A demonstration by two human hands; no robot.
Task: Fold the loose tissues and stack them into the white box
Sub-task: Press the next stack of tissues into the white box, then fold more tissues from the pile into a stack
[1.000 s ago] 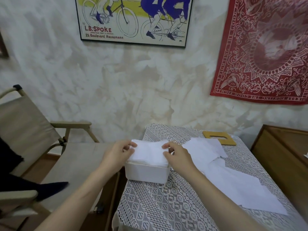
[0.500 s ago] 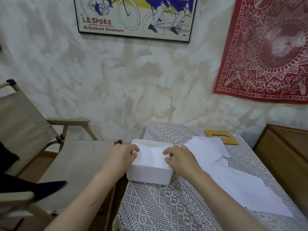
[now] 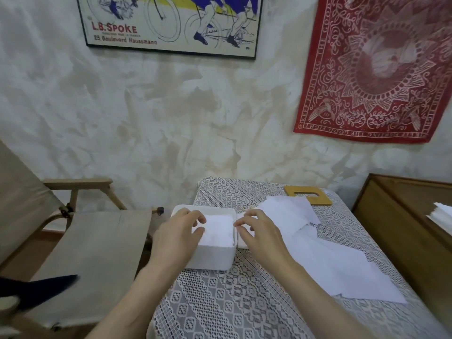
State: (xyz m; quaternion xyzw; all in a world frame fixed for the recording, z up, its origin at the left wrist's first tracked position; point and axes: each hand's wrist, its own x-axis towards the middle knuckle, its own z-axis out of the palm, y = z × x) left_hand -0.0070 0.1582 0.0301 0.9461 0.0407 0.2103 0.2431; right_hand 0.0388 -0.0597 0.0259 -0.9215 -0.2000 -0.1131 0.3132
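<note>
The white box stands at the near left corner of the lace-covered table. A stack of folded tissues lies inside it, below the rim. My left hand covers the box's left part, its fingers and thumb resting on the stack. Just outside the box's right wall is my right hand, with fingers loosely curled over the table and nothing visibly held. Several loose tissues lie spread flat to the right of it, reaching toward the table's near right edge.
A wooden lid with a slot lies at the table's far side. A canvas folding chair stands close on the left. On the right, a wooden cabinet carries another white tissue pile. The wall is right behind the table.
The folded stack, held above the box by both hands a second ago, now sits down inside it. My right hand has come out of the box to its right side.
</note>
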